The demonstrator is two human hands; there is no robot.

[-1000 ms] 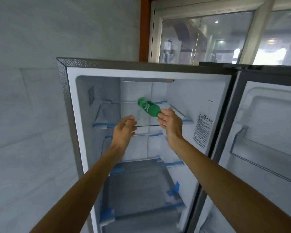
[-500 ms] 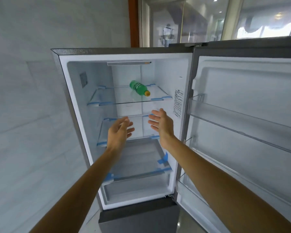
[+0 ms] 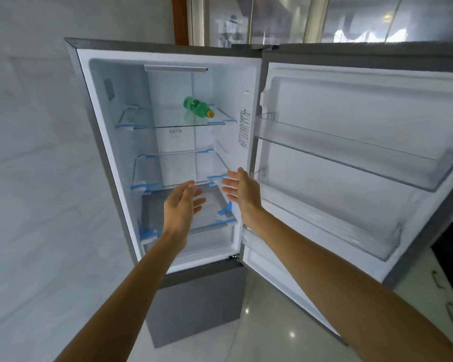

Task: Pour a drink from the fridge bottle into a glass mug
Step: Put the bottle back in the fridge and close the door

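Green plastic bottle [image 3: 198, 107] lies on its side on the top glass shelf [image 3: 162, 118] of the open fridge [image 3: 141, 45], yellow cap [image 3: 210, 114] forward. The left hand [image 3: 182, 205] and right hand [image 3: 242, 190] are spread, empty, well below it. Grip its body firmly; it could roll.

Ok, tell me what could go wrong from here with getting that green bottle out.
1. The green bottle lies on its side on the top glass shelf; a nudge could roll it off the front edge.
2. The left hand and right hand are both open and well below the bottle, so a hasty upward reach may knock it rather than grip it.
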